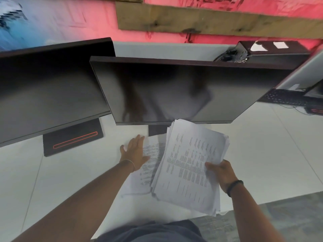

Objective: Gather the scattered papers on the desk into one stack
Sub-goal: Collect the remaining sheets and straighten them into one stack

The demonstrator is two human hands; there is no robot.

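Print: text on the papers too blurred to read.
Right hand (222, 173): fingers pinching stack (188, 168).
Left hand (135, 152): fingers straight, flat on sheet (148, 165) left of stack, on worktop (262, 154).

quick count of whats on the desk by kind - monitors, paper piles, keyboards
monitors: 2, the left monitor and the centre monitor
paper piles: 2, the held stack in the right hand, and the loose sheets under the left hand
keyboards: 1, the black keyboard
total: 5
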